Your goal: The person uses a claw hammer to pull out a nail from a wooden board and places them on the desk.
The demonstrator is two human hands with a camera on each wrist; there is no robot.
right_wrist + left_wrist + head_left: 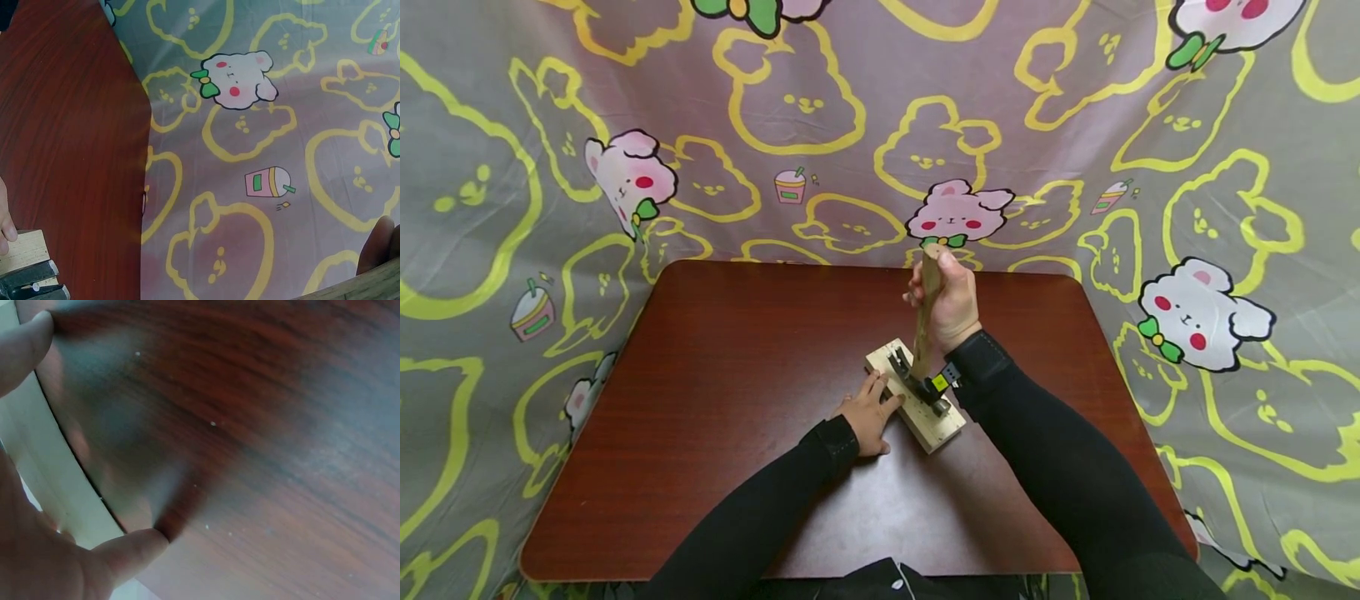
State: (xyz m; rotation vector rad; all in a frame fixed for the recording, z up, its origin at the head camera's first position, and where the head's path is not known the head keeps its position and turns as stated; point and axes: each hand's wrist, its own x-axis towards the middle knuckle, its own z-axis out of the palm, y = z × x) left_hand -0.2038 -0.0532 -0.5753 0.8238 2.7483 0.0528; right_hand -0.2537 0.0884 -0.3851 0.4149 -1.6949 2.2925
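Head view: right hand (pixel 951 304) curled round the wooden handle of a hammer (pixel 925 321), handle nearly upright, dark head down just below the hand on a pale rectangular wooden block (pixel 936 427) lying on the dark red-brown counter (pixel 737 375). Left hand (pixel 868 412), fingers straight, presses the block's near-left edge. Left wrist view: fingertips (pixel 134 547) spread flat on counter beside the block's pale edge (pixel 50 481). Right wrist view: block corner (pixel 25 249) lower left, handle barely visible.

Even bright light, blurred wrist views
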